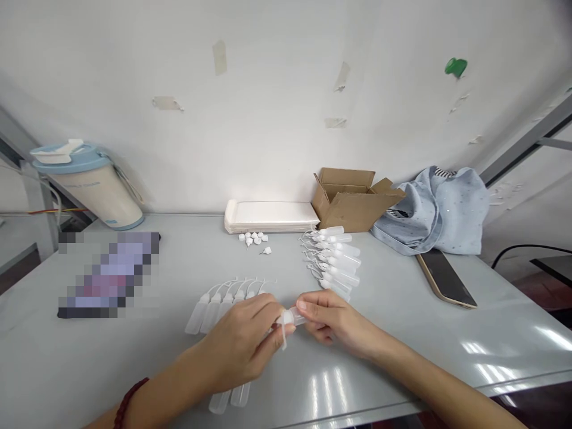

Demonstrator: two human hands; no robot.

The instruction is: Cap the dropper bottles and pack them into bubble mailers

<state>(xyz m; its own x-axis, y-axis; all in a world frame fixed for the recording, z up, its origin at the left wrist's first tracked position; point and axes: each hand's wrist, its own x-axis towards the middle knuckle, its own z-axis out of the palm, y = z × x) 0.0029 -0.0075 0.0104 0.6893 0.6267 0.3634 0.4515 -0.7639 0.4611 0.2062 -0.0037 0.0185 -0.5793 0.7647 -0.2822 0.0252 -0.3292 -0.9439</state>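
Between my two hands, above the front of the table, is a small translucent squeeze bottle [298,316] with a white top. My left hand [254,333] pinches its white cap end, where a thin strap hangs down. The fingers of my right hand [328,316] are closed round the bottle's body. Behind and left of my left hand lies a row of similar bottles [210,313], partly hidden by that hand. Two more bottles [230,399] show below my left wrist. A stack of bottles [337,259] with strapped caps lies beyond my right hand.
Small white caps [257,238] lie before a stack of white envelopes [274,214] by the wall. An open cardboard box [353,205], a blue cloth bag [456,208] and a phone [447,280] are at right. At left stand a tumbler [93,185] and a pixelated object [111,274].
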